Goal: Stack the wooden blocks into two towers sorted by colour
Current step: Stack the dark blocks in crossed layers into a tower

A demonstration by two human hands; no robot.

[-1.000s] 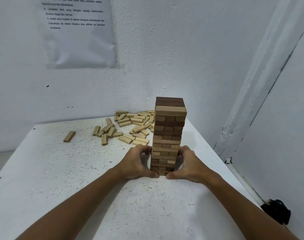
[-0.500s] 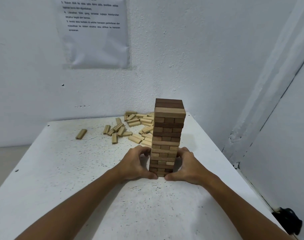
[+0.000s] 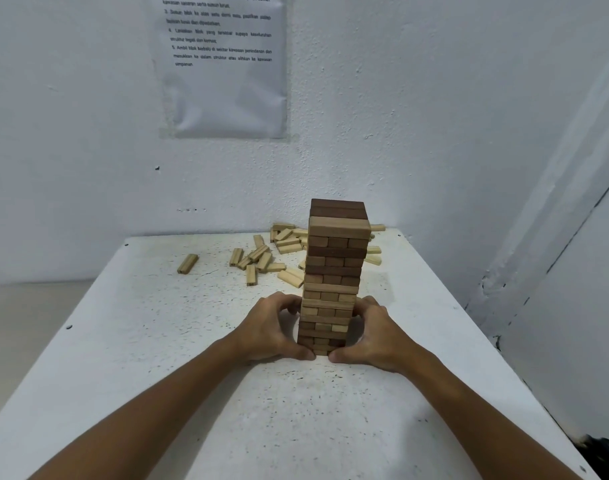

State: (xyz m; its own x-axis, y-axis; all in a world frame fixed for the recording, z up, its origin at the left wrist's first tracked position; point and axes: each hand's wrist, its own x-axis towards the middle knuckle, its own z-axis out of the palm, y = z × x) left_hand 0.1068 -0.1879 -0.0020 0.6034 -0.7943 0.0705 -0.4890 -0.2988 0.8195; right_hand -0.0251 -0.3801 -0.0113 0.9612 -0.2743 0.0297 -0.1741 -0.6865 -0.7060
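Standing upright — the tower (image 3: pixel 334 271), left hand (image 3: pixel 273 329) and right hand (image 3: pixel 375 336) gripping its base.

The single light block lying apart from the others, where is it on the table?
In the head view, the lone block lies far left on the table, left of the loose pile, near the wall.

The tower (image 3: pixel 334 271) stands on the surface (image 3: pixel 157 358). The left hand (image 3: pixel 271 330) touches its base from the left, the right hand (image 3: pixel 375 337) from the right. Loose blocks (image 3: pixel 261 258) lie behind the tower, one lone block (image 3: pixel 187 263) farther left.
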